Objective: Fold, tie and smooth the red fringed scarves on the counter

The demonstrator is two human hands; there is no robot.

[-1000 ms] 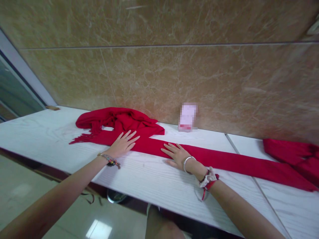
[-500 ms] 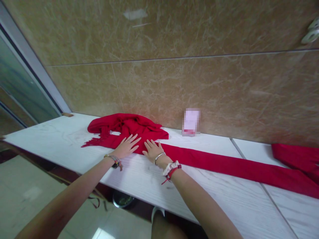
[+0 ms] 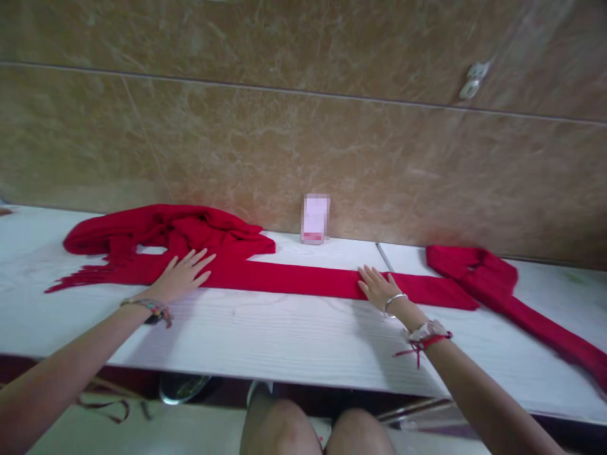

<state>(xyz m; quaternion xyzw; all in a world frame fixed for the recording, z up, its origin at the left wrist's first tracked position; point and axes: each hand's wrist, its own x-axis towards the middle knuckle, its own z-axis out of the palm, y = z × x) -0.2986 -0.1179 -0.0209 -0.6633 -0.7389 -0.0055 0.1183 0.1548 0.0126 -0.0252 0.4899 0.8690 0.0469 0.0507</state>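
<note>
A red fringed scarf (image 3: 284,279) lies in a long flat band across the white table. Its left part, near the fringe, is under my left hand (image 3: 183,276), which rests flat with fingers spread. Farther along the band, my right hand (image 3: 379,289) presses on the cloth, palm down and fingers extended. Behind my left hand, red cloth (image 3: 161,229) is bunched in loose folds against the wall. To the right, the red cloth (image 3: 474,268) turns in a fold, and a narrower strip runs toward the right edge of the view.
A pixelated pinkish upright object (image 3: 315,218) stands against the brown marbled wall (image 3: 265,151). The white table (image 3: 294,335) has a seam right of centre. A white fixture (image 3: 474,80) is on the wall. Below the table edge are a metal bowl (image 3: 183,387) and my knees (image 3: 289,430).
My right hand has slid right along the scarf, away from my left hand, which stays on the fringed part. The view has turned to the right.
</note>
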